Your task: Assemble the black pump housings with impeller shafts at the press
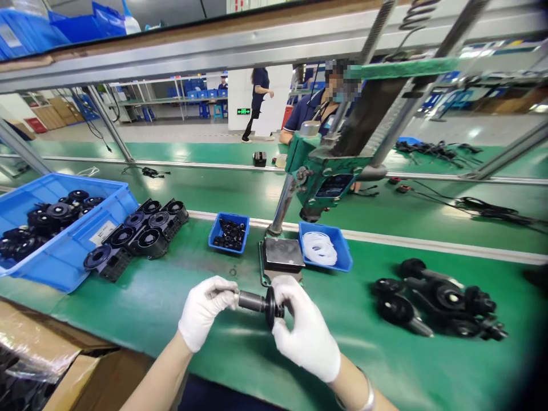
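From the head camera, I see both my hands in white gloves, close together low in the middle, above the green table (180,302). My left hand (203,311) is closed around the grey end of a short metal shaft (252,301). My right hand (305,334) pinches the black disc (270,306) fitted on the shaft's other end. The part is held just above the table, in front of a green press (325,171) and its flat grey base plate (282,254).

A small blue tray of black rings (230,233) sits left of the base plate; another small blue tray of white rings (325,246) touches its right side. Far left, a big blue bin (64,251) holds black round parts and carries a white label too small to read. Beside it, a row of black housings (137,234) lies on the table. To the right lies a pile of black assembled parts (436,299).

Across the table, a person in a dark blue shirt (306,111) works. On a pillar behind, a green exit sign (244,111) glows; I cannot read its text.
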{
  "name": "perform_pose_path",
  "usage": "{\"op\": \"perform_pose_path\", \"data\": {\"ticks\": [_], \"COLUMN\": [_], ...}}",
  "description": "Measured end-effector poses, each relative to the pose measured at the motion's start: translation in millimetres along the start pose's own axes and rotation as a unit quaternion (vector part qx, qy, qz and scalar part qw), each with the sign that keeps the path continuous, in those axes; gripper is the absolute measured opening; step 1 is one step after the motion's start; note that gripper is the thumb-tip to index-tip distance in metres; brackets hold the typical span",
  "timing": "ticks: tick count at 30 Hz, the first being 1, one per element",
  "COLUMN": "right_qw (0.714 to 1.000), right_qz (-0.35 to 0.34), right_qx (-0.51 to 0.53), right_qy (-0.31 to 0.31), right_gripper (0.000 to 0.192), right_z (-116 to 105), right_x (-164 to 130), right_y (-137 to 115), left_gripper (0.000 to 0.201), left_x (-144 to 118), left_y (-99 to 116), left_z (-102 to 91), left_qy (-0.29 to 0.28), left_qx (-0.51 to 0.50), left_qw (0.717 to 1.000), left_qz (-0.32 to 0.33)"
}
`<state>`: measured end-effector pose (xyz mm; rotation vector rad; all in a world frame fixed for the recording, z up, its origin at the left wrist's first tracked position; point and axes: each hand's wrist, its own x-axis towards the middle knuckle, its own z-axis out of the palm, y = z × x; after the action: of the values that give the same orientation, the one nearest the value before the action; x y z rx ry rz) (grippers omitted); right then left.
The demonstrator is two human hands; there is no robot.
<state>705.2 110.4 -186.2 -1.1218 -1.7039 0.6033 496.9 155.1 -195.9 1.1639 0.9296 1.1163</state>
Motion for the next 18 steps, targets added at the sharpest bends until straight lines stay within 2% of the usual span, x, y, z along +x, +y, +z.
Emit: {"op": "perform_pose_path", "data": {"ticks": [3,7,11,14,16,18], "right_qw": [0.997,0.995,0.976,0.962,0.973,0.989], "right_qz": [-0.057,0.014,0.086,0.104,0.076,0.020], "right_qx": [-0.033,0.065,0.183,0.241,0.199,0.104], "right_qy": [0.026,0.072,0.083,0.072,0.087,0.104], "right_gripper": [0.040,0.030,0.019,0.017,0.017,0.026], "right_z": [0.8,9.9,16.0,16.0,14.4,11.7], "right_x": [-5.3,-5.3,-1.2,-1.7,-4.3,-8.0], "right_y": [-6.4,-0.4,9.3,11.9,11.3,10.1], "left_gripper": [0.031,0.040,0.044,0.044,0.045,0.047], "left_x": [-0.3,-0.3,-0.8,-1.0,-0.9,-1.2], "left_y": [-6.2,-9.3,-6.0,-3.9,-3.4,-3.3], "left_z": [8.6,22.8,35.3,41.7,44.6,46.6], "left_qy": [0.010,0.074,0.095,0.105,0.112,0.112], "left_qx": [-0.027,-0.049,-0.086,-0.103,-0.116,-0.123], "left_qw": [0.999,0.995,0.992,0.989,0.987,0.986], "left_qz": [0.039,0.038,0.012,0.011,0.006,0.003]}}
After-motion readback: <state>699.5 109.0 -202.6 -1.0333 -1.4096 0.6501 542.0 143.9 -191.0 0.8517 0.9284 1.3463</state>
